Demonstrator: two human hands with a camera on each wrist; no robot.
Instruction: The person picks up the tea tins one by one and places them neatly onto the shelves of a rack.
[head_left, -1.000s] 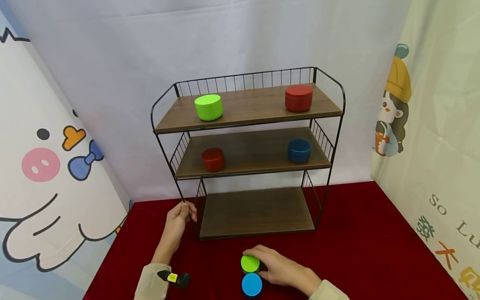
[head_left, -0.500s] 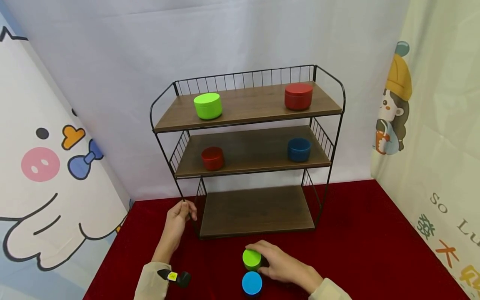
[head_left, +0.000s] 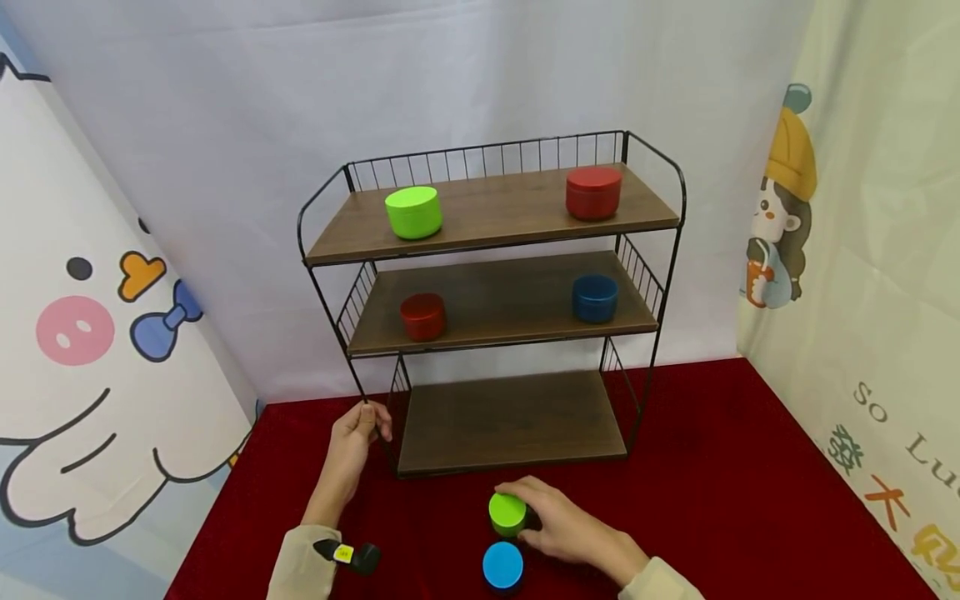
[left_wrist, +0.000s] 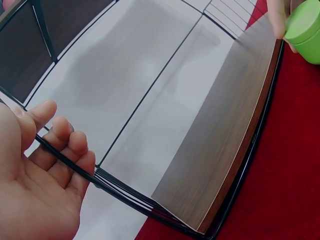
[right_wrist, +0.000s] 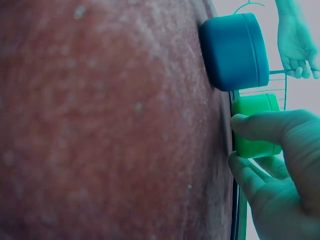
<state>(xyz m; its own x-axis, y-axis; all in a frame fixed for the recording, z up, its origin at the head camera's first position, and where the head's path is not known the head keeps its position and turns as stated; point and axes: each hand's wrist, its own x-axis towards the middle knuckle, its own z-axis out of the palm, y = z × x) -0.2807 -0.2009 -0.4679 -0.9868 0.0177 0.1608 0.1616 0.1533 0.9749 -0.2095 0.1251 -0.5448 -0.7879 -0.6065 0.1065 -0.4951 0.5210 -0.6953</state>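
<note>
Gripping small green tin (head_left: 507,513) with right hand (head_left: 564,531) | left hand (head_left: 351,446) clasping rack leg (head_left: 375,433)

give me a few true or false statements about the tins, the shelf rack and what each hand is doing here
1. The right hand grips a small green round tin on the red cloth. True.
2. The left hand holds a blue tin. False: it grips the black wire frame of the three-tier wooden shelf rack at its lower left.
3. The bottom wooden shelf carries two tins. False: no tin stands on it.
4. A light blue round tin sits on the cloth just nearer than the green one. True.
5. The top shelf holds a large green tin at left and a large red tin at right. True.
</note>
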